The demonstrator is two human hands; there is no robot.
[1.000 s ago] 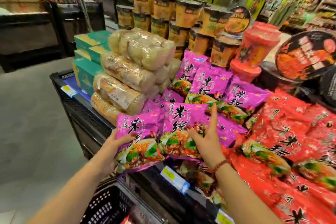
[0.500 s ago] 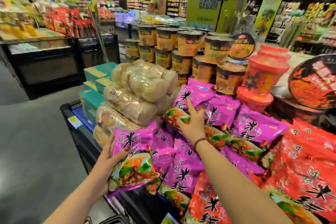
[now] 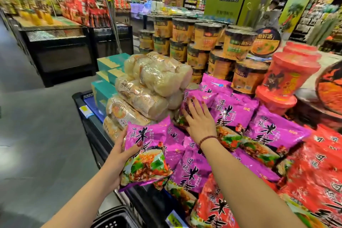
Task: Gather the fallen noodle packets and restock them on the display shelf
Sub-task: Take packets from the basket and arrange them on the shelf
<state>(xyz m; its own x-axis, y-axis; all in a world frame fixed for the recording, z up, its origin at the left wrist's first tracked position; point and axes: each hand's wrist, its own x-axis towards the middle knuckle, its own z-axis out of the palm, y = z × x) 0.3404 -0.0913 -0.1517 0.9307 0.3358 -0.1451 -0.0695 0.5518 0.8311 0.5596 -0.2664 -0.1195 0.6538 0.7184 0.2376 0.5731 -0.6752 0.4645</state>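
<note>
My left hand (image 3: 118, 155) grips a purple noodle packet (image 3: 146, 155) by its left edge, thumb on the front, just off the front edge of the display shelf (image 3: 96, 127). My right hand (image 3: 199, 116) lies flat with straight fingers on another purple packet (image 3: 196, 96) high in the pile, pressing it against the stack. Several more purple packets (image 3: 240, 114) lie overlapping across the shelf, and red packets (image 3: 318, 170) fill the right side.
Clear bags of pale noodles (image 3: 148, 87) are stacked left of the purple pile, with teal boxes (image 3: 103, 90) behind them. Orange noodle cups (image 3: 203, 42) and red cups (image 3: 290, 74) stand at the back. A black basket (image 3: 112, 218) sits below. The grey aisle floor (image 3: 37, 135) lies to the left.
My right hand has set its packet on the upper pile and now lies flat on it. My left hand still holds its packet. The view has tilted up.
</note>
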